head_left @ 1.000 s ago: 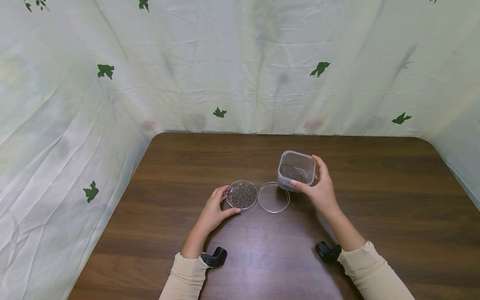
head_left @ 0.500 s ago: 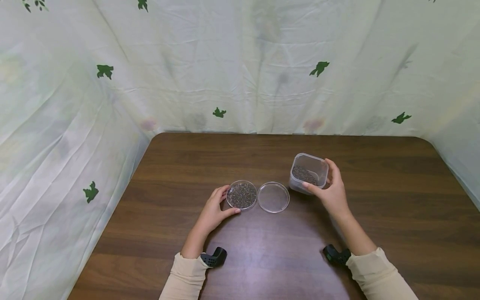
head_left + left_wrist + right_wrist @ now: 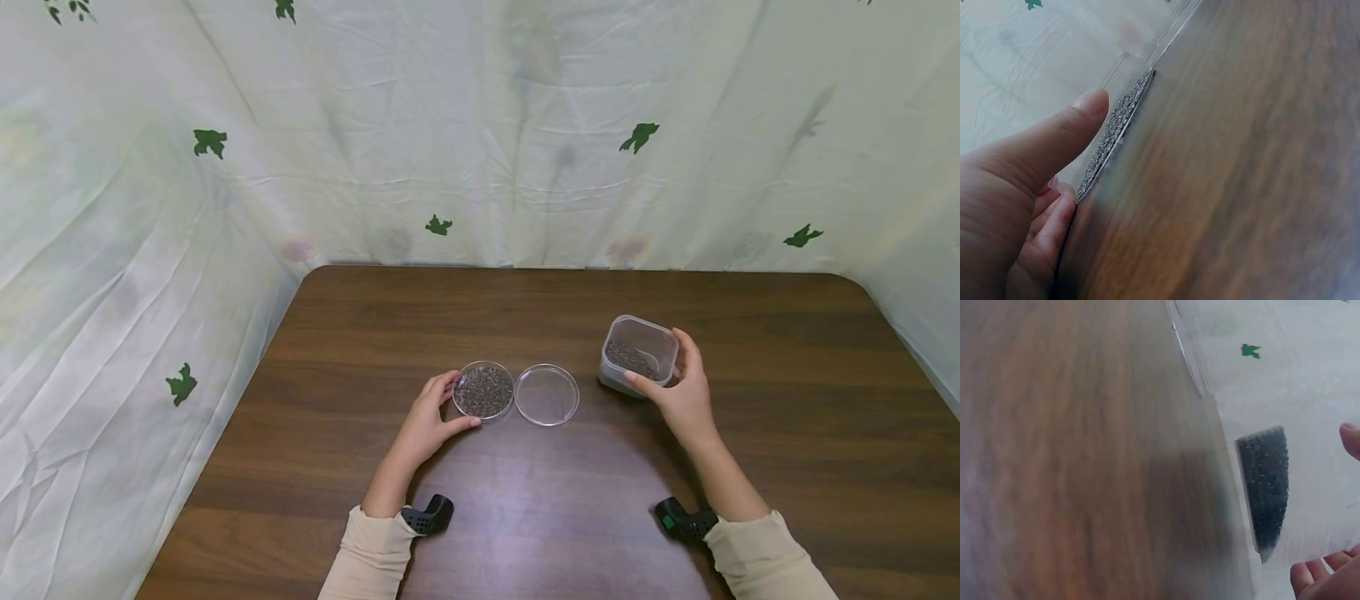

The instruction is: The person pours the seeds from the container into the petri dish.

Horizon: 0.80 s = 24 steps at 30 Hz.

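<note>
A clear round petri dish (image 3: 483,363) lies on the table, filled with dark grey granules (image 3: 483,392). My left hand (image 3: 426,423) holds it from the left, thumb at the near rim and fingers round the far side. In the left wrist view the thumb (image 3: 1075,122) overlaps the granule layer. Right beside the dish is its clear, shallow lid (image 3: 547,395). Farther right, my right hand (image 3: 684,400) grips a square clear plastic tub (image 3: 615,377) between thumb and fingers. Dark granules (image 3: 1266,487) are heaped to the left side of the tub, low over the table.
The brown wooden table (image 3: 480,517) has rounded far corners. Pale curtains (image 3: 480,125) with green leaf patches hang behind it and at both sides. A black wrist camera (image 3: 431,515) sits at the left cuff, and another camera (image 3: 685,518) at the right cuff.
My right hand has carried the tub to the right, away from the lid, and slightly toward me. The left hand, dish and lid have stayed in place.
</note>
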Each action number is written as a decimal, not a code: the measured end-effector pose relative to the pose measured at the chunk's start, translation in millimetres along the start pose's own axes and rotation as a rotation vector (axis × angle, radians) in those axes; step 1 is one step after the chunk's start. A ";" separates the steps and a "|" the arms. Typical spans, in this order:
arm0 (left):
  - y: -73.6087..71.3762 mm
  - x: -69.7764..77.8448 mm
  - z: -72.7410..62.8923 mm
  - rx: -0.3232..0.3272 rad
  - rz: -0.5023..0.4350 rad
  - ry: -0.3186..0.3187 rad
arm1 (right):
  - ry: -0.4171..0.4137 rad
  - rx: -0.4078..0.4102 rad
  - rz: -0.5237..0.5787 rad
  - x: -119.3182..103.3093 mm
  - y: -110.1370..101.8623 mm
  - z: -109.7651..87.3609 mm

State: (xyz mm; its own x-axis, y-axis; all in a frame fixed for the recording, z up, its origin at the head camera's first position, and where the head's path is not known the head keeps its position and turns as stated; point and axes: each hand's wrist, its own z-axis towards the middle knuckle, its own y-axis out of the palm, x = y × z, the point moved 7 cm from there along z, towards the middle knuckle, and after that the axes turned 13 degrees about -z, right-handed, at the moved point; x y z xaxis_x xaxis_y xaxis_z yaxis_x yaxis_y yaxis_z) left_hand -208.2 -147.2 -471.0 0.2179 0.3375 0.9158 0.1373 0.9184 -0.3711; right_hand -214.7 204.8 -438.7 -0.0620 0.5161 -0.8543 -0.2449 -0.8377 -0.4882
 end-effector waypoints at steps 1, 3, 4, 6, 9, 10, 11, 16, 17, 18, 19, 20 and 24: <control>0.0 -0.1 0.0 0.000 0.001 0.001 | 0.004 0.001 -0.004 2.9 -0.2 0.3; 0.0 -0.3 -0.2 0.001 0.003 0.001 | 0.011 0.003 -0.006 6.3 -0.8 -0.1; 0.0 -0.4 -0.2 0.003 0.005 0.001 | 0.016 0.001 -0.003 3.0 -1.9 -1.7; -0.1 -0.6 -0.2 0.004 0.006 0.000 | 0.029 0.004 -0.001 -4.7 -4.6 -5.4; -0.2 -0.9 -0.2 0.005 0.007 -0.003 | 0.045 0.006 0.006 -16.5 -8.2 -11.4; -0.2 -0.8 -0.1 0.005 0.007 -0.003 | 0.051 0.006 0.007 -19.6 -9.1 -13.1; -0.2 -0.7 -0.1 0.005 0.007 -0.004 | 0.053 0.007 0.005 -18.3 -9.1 -13.6; -0.5 0.2 -0.4 0.006 0.010 -0.006 | 0.076 -0.013 0.010 -2.7 -4.7 -11.9; -0.5 0.2 -0.5 0.005 0.009 -0.008 | 0.081 -0.019 0.010 1.7 -3.5 -11.2; -0.4 0.0 -0.4 0.004 0.009 -0.011 | 0.086 -0.026 0.010 6.3 -2.2 -10.4; -0.3 0.0 -0.4 0.003 0.008 -0.014 | 0.089 -0.030 0.009 10.2 -1.0 -9.9; -0.2 0.1 -0.4 0.002 0.006 -0.015 | 0.090 -0.035 0.005 13.7 0.0 -9.3; -0.2 0.7 -0.1 0.002 0.005 -0.018 | 0.078 -0.047 0.013 18.9 2.3 -8.7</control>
State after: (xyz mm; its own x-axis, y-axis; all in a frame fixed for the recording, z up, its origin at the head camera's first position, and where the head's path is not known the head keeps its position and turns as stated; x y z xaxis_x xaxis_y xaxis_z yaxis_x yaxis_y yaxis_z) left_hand -207.9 -147.2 -470.2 0.2013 0.3459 0.9164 0.1342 0.9170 -0.3756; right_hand -208.0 211.1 -457.5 0.0115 0.4913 -0.8709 -0.1985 -0.8525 -0.4836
